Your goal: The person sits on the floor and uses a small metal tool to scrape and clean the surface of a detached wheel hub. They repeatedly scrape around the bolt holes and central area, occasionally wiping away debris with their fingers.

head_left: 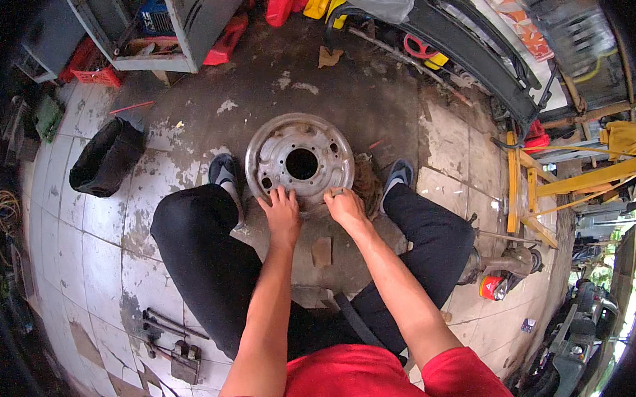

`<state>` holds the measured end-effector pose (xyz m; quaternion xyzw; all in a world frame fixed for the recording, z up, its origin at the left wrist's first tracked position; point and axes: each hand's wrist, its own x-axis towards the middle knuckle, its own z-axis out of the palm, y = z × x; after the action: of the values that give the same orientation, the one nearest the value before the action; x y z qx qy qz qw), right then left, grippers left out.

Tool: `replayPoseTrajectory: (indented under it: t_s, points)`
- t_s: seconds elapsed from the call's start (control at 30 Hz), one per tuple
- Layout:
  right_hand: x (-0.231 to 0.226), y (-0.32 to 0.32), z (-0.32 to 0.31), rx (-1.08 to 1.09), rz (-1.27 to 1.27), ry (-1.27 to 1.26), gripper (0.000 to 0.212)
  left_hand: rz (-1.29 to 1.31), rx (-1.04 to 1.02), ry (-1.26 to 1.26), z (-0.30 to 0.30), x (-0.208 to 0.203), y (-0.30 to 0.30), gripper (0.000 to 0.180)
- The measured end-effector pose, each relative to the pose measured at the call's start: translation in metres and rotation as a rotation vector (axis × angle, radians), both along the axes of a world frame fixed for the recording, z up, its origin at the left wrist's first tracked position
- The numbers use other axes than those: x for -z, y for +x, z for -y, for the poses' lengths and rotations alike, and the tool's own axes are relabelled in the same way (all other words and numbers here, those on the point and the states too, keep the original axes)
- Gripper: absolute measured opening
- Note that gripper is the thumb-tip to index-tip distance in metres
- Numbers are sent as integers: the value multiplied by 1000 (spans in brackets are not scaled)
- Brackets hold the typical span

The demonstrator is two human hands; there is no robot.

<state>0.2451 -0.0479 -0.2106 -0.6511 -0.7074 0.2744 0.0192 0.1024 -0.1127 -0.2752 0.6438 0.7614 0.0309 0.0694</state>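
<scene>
A bare steel wheel rim [292,141] stands between my feet, its worn grey face with the round centre hole turned up toward me. My left hand [283,210] lies on the near edge of the rim, fingers spread and pressed on the metal. On the near right edge rests my right hand [345,206], its fingers curled in. Whatever those fingers may hold is hidden. A brown cloth-like bundle [366,183] sits against the right side of the rim, next to my right foot.
A black bucket [108,157] stands at the left. A metal part with hoses [186,361] lies at lower left. On the right are a red can [493,287] and a yellow frame [585,180]. A grey cabinet [216,13] and a black bumper [470,45] are at the back.
</scene>
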Motion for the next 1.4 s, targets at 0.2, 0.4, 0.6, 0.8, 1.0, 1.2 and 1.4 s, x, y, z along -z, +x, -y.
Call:
replayPoseTrajectory:
  t_s: [0.2, 0.4, 0.6, 0.8, 1.0, 1.2, 1.4]
  points:
    - [0, -37, 15, -72, -142, -17, 33, 0, -28, 48, -1, 14, -4, 46]
    - [20, 10, 7, -45, -180, -65, 33, 9, -8, 21, -1, 11, 0, 43]
    - [12, 4, 1, 20, -180, -64, 34, 28, -59, 21, 3, 30, -19, 40]
    - [89, 36, 10, 345, -546, 127, 34, 298, 178, -251, -65, -97, -43, 47]
    - [44, 7, 2, 524, -781, -10, 32, 497, 340, 27, -131, -182, -90, 50]
    - [21, -43, -24, 146, -466, 176, 33, 769, 28, 395, -166, -193, -110, 43]
    - [32, -74, -79, 80, -535, 411, 26, 1792, -383, 208, -174, -239, -126, 52]
